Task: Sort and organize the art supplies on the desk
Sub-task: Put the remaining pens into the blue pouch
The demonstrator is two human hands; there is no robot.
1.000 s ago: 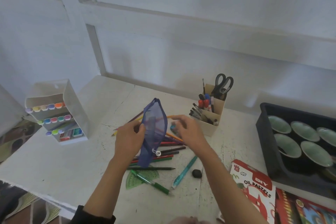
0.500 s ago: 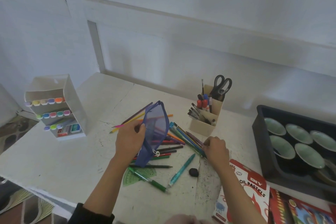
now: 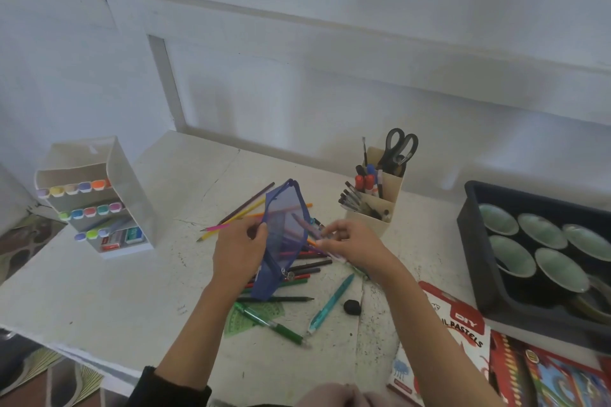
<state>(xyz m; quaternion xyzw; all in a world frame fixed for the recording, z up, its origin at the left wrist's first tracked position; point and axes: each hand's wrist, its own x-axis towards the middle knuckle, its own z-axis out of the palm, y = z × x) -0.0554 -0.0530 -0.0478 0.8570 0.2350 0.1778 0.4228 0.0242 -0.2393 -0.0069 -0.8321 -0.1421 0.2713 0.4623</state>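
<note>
A blue mesh pouch point(image 3: 282, 238) is held upright above the counter point(image 3: 109, 291) by the left hand point(image 3: 239, 246), whose fingers point(image 3: 261, 230) are clamped on its left edge, evidently so that the zippered mouth stays open and faces the other hand. To the right of the pouch, the right hand point(image 3: 352, 243) is closed on what appears to be 1 or 2 coloured pencils point(image 3: 305, 225); the view is blurred there and the exact count cannot be told. The tips are pointed into the pouch opening, so the step in hand is judged to be loading pencils into it. Beneath and behind the pouch, a loose pile of pencils point(image 3: 307, 269) is spread on the counter, which suggests that much of the sorting is not yet done. In front of the pouch lie a green pen point(image 3: 272, 324) across a green protractor point(image 3: 254, 317), a teal pen point(image 3: 330, 306) and a small black eraser point(image 3: 352, 306). Right of the pouch and further back, a beige holder point(image 3: 377, 205) carries scissors point(image 3: 398, 150) and markers. Far to the left of the pouch stands a white marker rack point(image 3: 96, 195). Far to the right, a dark tray point(image 3: 479, 251) holds pale bowls, and an oil pastels box point(image 3: 459, 334) lies near it.
</note>
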